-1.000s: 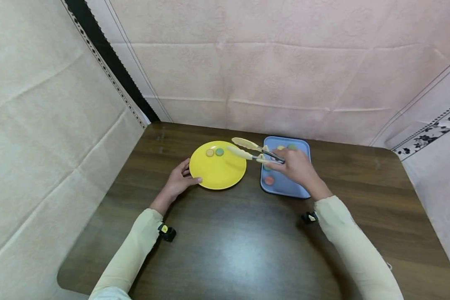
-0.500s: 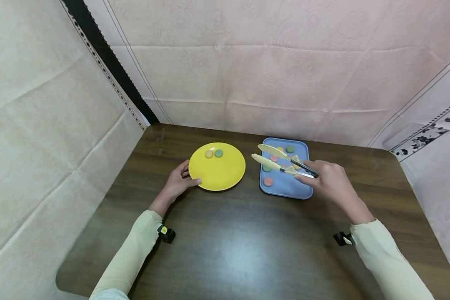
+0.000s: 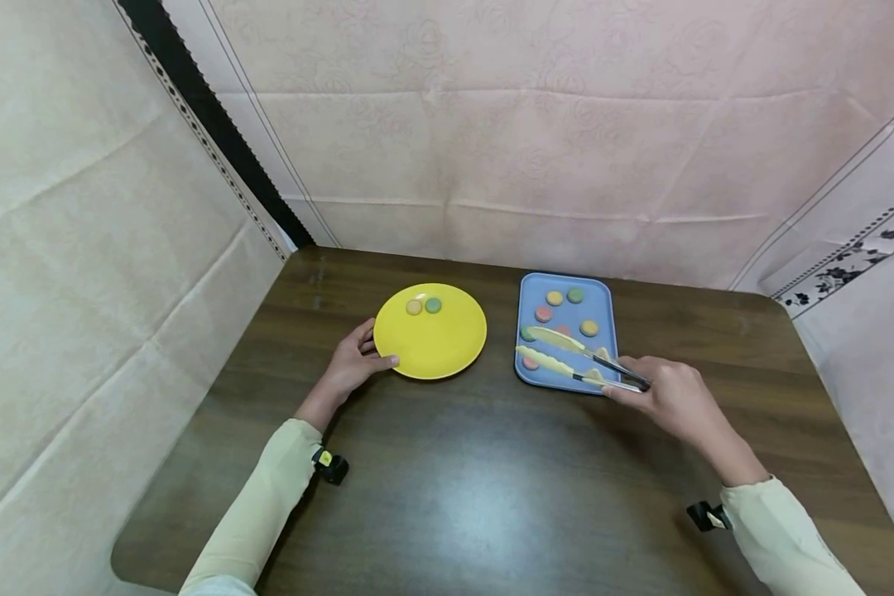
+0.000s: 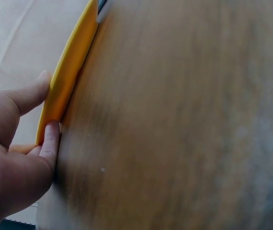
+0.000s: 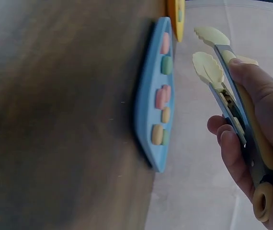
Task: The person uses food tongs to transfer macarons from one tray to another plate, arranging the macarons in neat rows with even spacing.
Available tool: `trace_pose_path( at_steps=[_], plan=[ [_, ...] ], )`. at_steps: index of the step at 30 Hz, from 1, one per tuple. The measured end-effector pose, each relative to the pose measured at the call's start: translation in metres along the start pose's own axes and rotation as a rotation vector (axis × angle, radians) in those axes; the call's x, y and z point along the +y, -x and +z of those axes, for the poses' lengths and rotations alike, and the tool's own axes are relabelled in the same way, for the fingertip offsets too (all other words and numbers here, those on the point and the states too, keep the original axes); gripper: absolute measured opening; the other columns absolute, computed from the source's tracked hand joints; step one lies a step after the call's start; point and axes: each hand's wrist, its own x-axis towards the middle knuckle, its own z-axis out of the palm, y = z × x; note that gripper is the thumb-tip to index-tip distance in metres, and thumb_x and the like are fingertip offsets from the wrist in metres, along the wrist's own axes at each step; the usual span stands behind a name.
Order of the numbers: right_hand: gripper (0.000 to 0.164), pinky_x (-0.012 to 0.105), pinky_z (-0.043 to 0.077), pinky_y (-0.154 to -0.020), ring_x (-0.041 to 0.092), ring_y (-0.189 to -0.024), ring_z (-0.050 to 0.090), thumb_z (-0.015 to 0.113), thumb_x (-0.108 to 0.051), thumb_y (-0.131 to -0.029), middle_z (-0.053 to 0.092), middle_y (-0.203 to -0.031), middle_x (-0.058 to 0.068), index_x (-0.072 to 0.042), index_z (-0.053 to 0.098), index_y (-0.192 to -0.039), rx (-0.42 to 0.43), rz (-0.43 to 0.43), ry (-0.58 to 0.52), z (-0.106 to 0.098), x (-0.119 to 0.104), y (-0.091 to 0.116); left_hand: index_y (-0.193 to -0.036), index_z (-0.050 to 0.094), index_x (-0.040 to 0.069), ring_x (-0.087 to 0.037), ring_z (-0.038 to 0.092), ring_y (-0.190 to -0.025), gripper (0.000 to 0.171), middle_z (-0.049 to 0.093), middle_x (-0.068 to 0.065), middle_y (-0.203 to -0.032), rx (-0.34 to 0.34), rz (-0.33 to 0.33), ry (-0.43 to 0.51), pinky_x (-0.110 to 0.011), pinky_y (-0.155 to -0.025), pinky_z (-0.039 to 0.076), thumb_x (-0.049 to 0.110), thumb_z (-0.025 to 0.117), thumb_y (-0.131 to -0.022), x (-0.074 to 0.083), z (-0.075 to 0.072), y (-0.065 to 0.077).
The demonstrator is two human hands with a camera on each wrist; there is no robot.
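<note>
Nearest the viewer, two pale sleeves (image 3: 264,488) reach in over the brown tabletop (image 3: 447,472), each with a black wrist device (image 3: 331,465) at the cuff; the yellow patch on the left one is too small to read. The right forearm slants inward from the lower right, and the right hand (image 3: 674,393) is curled round the tongs (image 5: 253,120), thumb on one arm, fingers on the other. The tongs' cream tips are parted, grip nothing and stand raised over the near part of the blue tray (image 3: 569,313). The left forearm extends forward; the left hand (image 3: 352,362) pinches the left rim of the yellow plate (image 3: 432,343), thumb on the near side. The plate lies flat, just left of the tray and apart from it, bearing one beige and one green round piece (image 3: 434,305) side by side. Seven pink, yellow and green pieces (image 3: 543,314) lie in the tray. Behind the tabletop hangs pale cloth (image 3: 551,157), with a dark floral border (image 3: 849,269) at right.
</note>
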Motion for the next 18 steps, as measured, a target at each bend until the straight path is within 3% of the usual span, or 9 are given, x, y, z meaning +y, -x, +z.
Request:
trace_pose_path(
  at_steps=[7,18],
  plan=[
    [0.058,0.024,0.039,-0.052,0.018,-0.07,0.055,0.083,-0.04,-0.086,0.074,-0.107,0.022,0.005,0.073,-0.12,-0.035,0.022,-0.008,0.007,0.007,0.009,-0.162,0.018,0.001,-0.035,0.044,-0.142,0.093,0.037,-0.02,-0.159,-0.009,-0.003,0.004,-0.038,-0.105,0.05,0.001,0.076,-0.091,0.02,0.002,0.015],
    [0.057,0.03,0.047,-0.059,0.017,-0.07,0.057,0.082,-0.038,-0.087,0.074,-0.107,0.023,0.007,0.072,-0.121,-0.078,-0.001,0.026,0.01,0.015,0.008,-0.163,0.016,0.002,-0.035,0.044,-0.142,0.094,0.036,-0.019,-0.16,-0.009,-0.007,0.004,-0.042,-0.107,0.049,0.001,0.076,-0.091,0.021,0.003,0.015]
  ],
)
